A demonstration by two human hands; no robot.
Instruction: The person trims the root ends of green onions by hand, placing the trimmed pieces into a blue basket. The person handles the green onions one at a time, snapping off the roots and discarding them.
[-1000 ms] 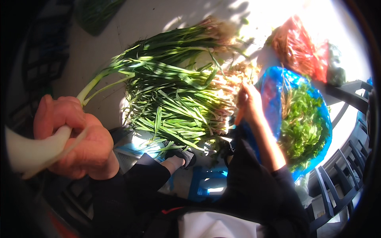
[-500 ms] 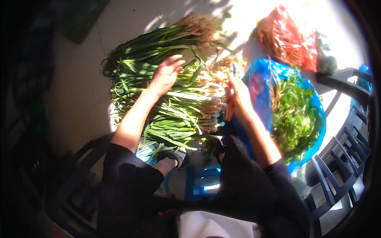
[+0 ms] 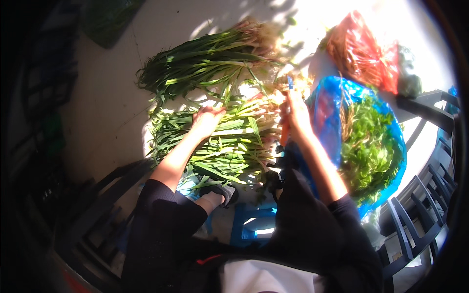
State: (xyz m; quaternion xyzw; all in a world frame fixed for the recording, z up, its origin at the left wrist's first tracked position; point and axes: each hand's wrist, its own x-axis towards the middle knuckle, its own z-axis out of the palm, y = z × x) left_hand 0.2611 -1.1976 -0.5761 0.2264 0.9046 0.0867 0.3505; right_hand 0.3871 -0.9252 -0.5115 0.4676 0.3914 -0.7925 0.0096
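Observation:
Two heaps of green garlic, with long green leaves and pale rooted bulbs, lie before me: a far bundle (image 3: 205, 61) and a near heap (image 3: 229, 156). My left hand (image 3: 207, 121) is on the upper side of the near heap, its fingers curled over some stalks. They look gripped, though the leaves partly hide the fingertips. Beside the bulb ends, my right hand (image 3: 297, 117) is closed round a small knife (image 3: 285, 135) with an orange handle. Its bluish blade sticks up past the fingers, and bright sunlight washes out the roots near it.
An open blue plastic bag (image 3: 398, 146) of leafy greens (image 3: 369, 149) stands at my right. Beyond it lies a tied red bag (image 3: 364, 53). A small blue stool (image 3: 251, 219) is between my legs. Dark chairs (image 3: 420, 200) flank the right side; a green bag (image 3: 110, 22) lies far left.
My left hand has come down onto the near heap, its fingers now curled. A gap has opened between the heaps. My right hand stays by the bulbs with the knife; the view has shifted slightly.

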